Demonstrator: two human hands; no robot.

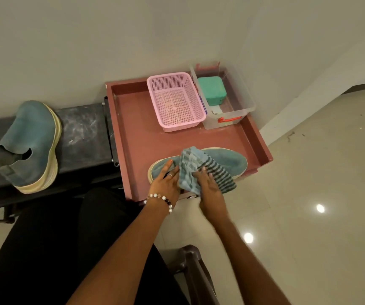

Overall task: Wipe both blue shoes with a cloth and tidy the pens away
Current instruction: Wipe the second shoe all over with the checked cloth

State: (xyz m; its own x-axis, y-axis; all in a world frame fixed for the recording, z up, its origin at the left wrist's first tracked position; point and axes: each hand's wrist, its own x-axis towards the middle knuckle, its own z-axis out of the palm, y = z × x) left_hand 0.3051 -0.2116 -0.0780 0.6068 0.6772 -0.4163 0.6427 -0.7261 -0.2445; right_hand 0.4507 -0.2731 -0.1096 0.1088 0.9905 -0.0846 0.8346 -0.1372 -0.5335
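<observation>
One blue shoe with a cream sole lies on its side at the front of a reddish-brown tray. My left hand rests flat on its heel end, fingers straight. My right hand presses a blue striped cloth against the shoe's middle; the cloth drapes over the shoe and hangs past the tray's front edge. The second blue shoe stands tilted on a dark bench to the left. No pens are visible.
At the tray's back stand a pink mesh basket and a clear plastic box holding a green case. A wall runs behind. Glossy tiled floor lies to the right, and a dark chair part sits below my arms.
</observation>
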